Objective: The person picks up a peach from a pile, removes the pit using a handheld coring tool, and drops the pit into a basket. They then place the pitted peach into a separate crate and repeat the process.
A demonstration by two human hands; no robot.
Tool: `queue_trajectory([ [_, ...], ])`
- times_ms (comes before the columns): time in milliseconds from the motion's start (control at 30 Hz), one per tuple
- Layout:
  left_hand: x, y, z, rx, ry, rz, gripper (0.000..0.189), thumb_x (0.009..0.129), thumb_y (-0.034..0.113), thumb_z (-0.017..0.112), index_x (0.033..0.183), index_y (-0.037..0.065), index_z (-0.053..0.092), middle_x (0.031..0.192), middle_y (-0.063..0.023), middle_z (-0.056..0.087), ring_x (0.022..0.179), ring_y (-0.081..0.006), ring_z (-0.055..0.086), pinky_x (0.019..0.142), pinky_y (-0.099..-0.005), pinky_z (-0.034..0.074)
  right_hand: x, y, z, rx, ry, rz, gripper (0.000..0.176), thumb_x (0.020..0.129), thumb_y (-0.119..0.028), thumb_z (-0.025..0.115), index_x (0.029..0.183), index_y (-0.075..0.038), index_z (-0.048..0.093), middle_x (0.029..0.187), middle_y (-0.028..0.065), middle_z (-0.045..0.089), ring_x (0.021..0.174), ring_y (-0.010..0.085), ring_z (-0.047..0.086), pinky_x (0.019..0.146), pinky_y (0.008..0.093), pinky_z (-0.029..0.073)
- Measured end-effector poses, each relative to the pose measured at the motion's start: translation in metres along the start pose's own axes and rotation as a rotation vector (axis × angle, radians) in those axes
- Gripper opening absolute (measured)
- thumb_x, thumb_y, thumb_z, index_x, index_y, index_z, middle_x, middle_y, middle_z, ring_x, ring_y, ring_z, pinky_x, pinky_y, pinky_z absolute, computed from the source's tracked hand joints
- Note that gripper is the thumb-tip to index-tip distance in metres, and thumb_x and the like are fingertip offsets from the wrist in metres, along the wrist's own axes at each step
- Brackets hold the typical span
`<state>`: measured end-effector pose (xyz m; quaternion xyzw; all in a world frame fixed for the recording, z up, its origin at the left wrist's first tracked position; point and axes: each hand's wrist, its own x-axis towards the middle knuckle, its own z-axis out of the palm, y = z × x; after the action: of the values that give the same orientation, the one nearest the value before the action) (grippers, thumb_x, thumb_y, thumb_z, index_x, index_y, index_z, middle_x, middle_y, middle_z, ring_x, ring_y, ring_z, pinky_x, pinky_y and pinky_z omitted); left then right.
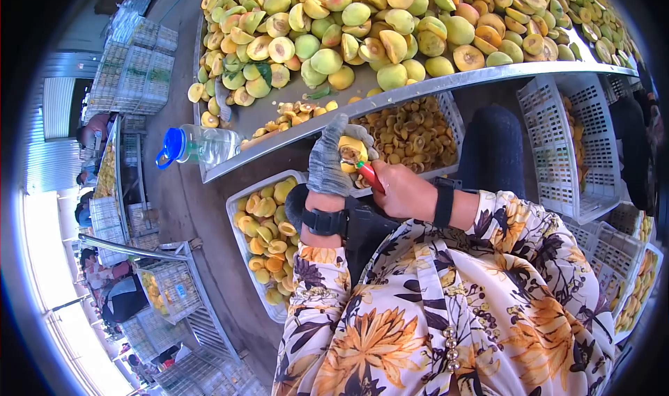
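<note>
My left hand (330, 158), in a grey knit glove, is closed around a yellow peach half (353, 146) with its brown pit hollow facing me. In my right hand (402, 191), which is bare, is a small pitting knife (370, 177) with a red handle and a green collar. Its tip is at the hollow of the peach half, and the blade is mostly hidden. Both hands are just below the front rim of the metal table (390, 101), over a crate of brown-centred cut scraps (411, 133).
Cut peaches (334, 41) are heaped on the table. A blue-capped water bottle (202, 145) lies at its left corner. A crate of peach halves (267, 239) stands by my left forearm. White crates (571, 145) stand at right. People and stacked crates (136, 68) are farther left.
</note>
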<state>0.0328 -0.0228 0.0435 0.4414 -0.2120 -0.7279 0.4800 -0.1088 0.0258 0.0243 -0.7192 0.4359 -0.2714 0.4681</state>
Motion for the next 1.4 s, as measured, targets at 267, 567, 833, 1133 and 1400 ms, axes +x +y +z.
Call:
queue_trajectory([
  [267,-0.002,-0.003,0.001,0.089,0.053,0.146,0.032,0.082,0.031,0.060,0.075,-0.001,0.061,0.066,-0.0109,0.060,0.052,-0.0186,0.058,0.049,-0.0279,0.050,0.003,0.003,0.004,0.127,-0.066,0.045,0.018,0.070,-0.001,0.054,0.086,0.000,0.045,0.059,0.0179,0.052,0.057,0.0342,0.056,0.052,0.0384,0.044],
  [567,0.004,-0.012,-0.008,0.057,0.024,0.149,0.040,0.081,0.038,0.059,0.069,0.000,0.061,0.064,-0.0113,0.060,0.051,-0.0184,0.057,0.046,-0.0269,0.049,0.000,-0.031,-0.016,0.372,-0.276,0.376,0.013,0.072,-0.002,0.052,0.083,0.000,0.045,0.055,0.0120,0.049,0.052,0.0264,0.056,0.050,0.0367,0.044],
  [833,-0.007,0.001,-0.001,0.287,0.082,0.178,0.037,0.085,0.033,0.055,0.070,-0.001,0.062,0.063,-0.0105,0.061,0.060,-0.0185,0.059,0.054,-0.0280,0.048,-0.001,-0.002,0.001,0.114,-0.065,0.004,0.016,0.072,-0.003,0.053,0.085,0.002,0.045,0.058,0.0155,0.050,0.048,0.0272,0.053,0.047,0.0366,0.043],
  [1133,0.000,-0.006,0.000,0.353,0.163,0.261,0.041,0.083,0.041,0.056,0.073,0.001,0.062,0.064,-0.0092,0.061,0.050,-0.0186,0.057,0.046,-0.0272,0.047,0.003,-0.016,-0.012,1.034,-0.451,0.551,0.010,0.079,-0.003,0.049,0.088,-0.003,0.044,0.059,0.0019,0.047,0.042,0.0096,0.046,0.035,0.0259,0.037],
  [1400,0.006,-0.015,-0.016,-0.105,-0.099,0.027,0.041,0.083,0.044,0.052,0.078,0.004,0.059,0.075,-0.0127,0.061,0.061,-0.0248,0.060,0.051,-0.0338,0.052,0.001,0.014,0.015,0.014,0.152,-0.220,0.014,0.076,-0.002,0.051,0.089,-0.004,0.045,0.058,0.0021,0.048,0.041,0.0097,0.045,0.036,0.0262,0.037],
])
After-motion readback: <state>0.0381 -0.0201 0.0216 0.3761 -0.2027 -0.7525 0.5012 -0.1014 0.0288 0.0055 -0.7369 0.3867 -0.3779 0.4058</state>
